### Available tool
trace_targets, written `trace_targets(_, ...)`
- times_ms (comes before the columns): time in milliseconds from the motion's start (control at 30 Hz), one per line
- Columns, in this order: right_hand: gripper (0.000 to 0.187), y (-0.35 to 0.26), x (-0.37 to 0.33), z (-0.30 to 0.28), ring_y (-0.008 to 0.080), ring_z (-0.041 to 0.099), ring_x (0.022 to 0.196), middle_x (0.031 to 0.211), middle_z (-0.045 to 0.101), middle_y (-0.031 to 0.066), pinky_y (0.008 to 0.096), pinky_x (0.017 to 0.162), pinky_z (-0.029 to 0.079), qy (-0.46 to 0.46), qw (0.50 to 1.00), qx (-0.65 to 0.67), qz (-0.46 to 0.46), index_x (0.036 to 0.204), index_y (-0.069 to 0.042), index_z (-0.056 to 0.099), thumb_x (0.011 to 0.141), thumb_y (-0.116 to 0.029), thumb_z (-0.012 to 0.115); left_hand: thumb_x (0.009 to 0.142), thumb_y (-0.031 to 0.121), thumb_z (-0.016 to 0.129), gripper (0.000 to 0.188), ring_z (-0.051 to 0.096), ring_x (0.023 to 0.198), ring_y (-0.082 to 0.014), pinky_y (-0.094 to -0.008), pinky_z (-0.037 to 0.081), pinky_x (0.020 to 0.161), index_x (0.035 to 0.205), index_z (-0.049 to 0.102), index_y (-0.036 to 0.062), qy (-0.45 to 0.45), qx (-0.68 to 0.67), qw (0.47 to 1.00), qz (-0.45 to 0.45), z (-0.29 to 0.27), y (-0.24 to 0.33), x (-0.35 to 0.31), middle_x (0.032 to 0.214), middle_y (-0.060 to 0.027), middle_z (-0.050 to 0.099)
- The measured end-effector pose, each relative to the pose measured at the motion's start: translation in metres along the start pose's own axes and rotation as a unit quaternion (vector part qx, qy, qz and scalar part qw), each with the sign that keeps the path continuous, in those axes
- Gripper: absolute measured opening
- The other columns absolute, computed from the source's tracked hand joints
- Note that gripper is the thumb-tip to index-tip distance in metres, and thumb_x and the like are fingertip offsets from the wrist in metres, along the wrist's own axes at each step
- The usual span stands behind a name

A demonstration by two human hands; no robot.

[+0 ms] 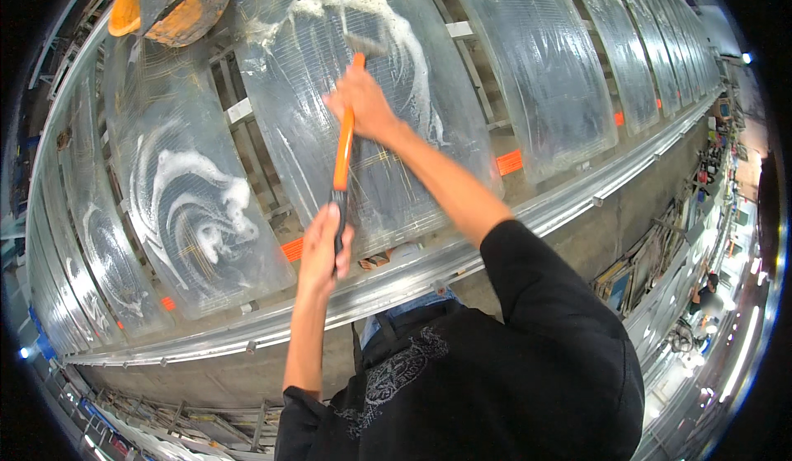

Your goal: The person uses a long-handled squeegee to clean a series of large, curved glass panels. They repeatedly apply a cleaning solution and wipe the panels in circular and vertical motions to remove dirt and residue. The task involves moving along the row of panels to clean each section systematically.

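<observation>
My left hand (320, 251) is closed around the black grip at the near end of a long-handled scraper (342, 152). Farther up its orange shaft, my right hand (365, 105) is wrapped just below the head. The scraper's wide, flat head rests on a clear glass-like panel (297, 131); its exact edge is too small to make out. White foam (417, 57) lies in an arc around the head on that panel. On the panel to the left, more foam (210, 197) is smeared in swirls.
An orange bucket-like container (194, 20) with a dark flat piece across it sits at the upper left. Several similar panels (536, 73) line a metal frame, with orange blocks (510, 162) between some. A metal rail (561, 195) runs along the near edge. A person (704, 292) is far right.
</observation>
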State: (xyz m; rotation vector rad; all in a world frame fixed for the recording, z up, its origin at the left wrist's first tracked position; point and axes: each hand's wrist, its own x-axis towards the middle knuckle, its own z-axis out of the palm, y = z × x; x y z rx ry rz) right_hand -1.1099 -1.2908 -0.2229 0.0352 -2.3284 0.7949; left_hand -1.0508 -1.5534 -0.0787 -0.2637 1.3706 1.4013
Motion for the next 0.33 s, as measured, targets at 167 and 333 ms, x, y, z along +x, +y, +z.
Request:
trace_targets(167,0.024,-0.149,-0.144,-0.011,0.0302,0.054,0.081,0.071,0.050,0.0058,0.0460,0.081,0.045,-0.081,0.995,-0.049,0.039,0.067,-0.012,0.060,0.087,-0.018,0.071,0.109,0.041,0.054,0.034,0.041,0.041,-0.0057,-0.0228,0.030,0.036,0.118,0.057,0.0083,0.031,0.044,0.995,-0.086,-0.057,-0.142,-0.125,0.067,0.0014,0.052)
trace_targets(333,0.025,-0.255,-0.234,-0.027,0.0282,0.058,0.082,0.072,0.051,0.0066,0.0534,0.109,0.045,-0.167,0.980,0.030,0.106,0.066,-0.013,0.060,0.084,-0.017,0.076,0.106,0.042,0.060,0.053,0.052,0.053,-0.0076,-0.0233,0.040,0.050,0.144,0.055,0.0056,0.026,0.107,0.993,-0.038,-0.099,-0.251,-0.200,0.072,-0.0019,0.061)
